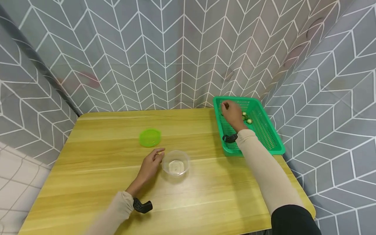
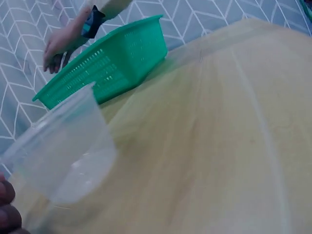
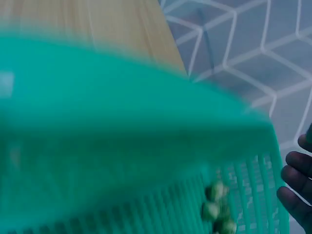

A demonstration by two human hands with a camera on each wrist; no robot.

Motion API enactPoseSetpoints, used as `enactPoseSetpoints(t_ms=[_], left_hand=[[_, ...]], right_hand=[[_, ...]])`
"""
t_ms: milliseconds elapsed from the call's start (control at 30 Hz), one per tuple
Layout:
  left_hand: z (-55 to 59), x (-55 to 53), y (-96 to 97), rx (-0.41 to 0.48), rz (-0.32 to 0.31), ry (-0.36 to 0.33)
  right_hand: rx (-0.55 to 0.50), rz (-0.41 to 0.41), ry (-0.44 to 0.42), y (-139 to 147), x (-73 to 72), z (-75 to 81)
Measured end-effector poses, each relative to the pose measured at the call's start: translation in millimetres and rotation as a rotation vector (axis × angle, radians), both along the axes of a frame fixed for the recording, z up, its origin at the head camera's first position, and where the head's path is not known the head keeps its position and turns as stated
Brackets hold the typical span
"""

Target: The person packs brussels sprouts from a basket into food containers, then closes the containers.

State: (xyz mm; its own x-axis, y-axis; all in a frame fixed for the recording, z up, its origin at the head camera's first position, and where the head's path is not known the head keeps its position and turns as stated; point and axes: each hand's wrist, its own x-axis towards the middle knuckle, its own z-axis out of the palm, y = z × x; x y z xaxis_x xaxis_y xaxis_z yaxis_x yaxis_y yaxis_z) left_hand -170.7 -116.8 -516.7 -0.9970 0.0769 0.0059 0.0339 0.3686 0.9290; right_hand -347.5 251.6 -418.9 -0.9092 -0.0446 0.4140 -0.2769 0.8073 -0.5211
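No readable text, labels, numbers, signs

The left hand (image 1: 149,167) is beside a clear bowl (image 1: 176,172), the right hand (image 1: 233,115) over a green basket (image 1: 265,125).

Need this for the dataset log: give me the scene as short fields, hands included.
left hand: at left side of clear tub, contact unclear
right hand: over green basket, grip unclear
tub: upright, nothing visible inside
basket: holds small pale-green items
green disc: flat, beyond tub to the left
surface: wooden table
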Motion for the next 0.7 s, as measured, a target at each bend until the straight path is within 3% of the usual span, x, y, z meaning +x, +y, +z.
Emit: enactPoseSetpoints(t_ms=[167, 300, 400, 567, 700], left_hand=[[-12.6, 12.2, 5.0, 0.182, 0.015, -0.025], [-15.7, 17.1, 4.1, 0.327, 0.020, -0.013], [-17.6, 19.5, 3.3, 0.395, 0.003, -0.018], [-20.8, 19.8, 4.4, 0.438, -0.030, -0.033], [-21.1, 19.4, 3.3, 0.432, 0.001, -0.034]], right_hand=[[0.008, 0.013, -0.105, 29.5, -1.8, -4.9], [0.023, 0.028, -0.203, 44.5, -7.4, -14.5], [0.059, 0.025, -0.224, 54.7, -12.2, -23.5], [0.147, -0.023, -0.245, 73.1, -14.6, -37.1], [0.180, -0.035, -0.257, 81.7, -19.0, -45.8]])
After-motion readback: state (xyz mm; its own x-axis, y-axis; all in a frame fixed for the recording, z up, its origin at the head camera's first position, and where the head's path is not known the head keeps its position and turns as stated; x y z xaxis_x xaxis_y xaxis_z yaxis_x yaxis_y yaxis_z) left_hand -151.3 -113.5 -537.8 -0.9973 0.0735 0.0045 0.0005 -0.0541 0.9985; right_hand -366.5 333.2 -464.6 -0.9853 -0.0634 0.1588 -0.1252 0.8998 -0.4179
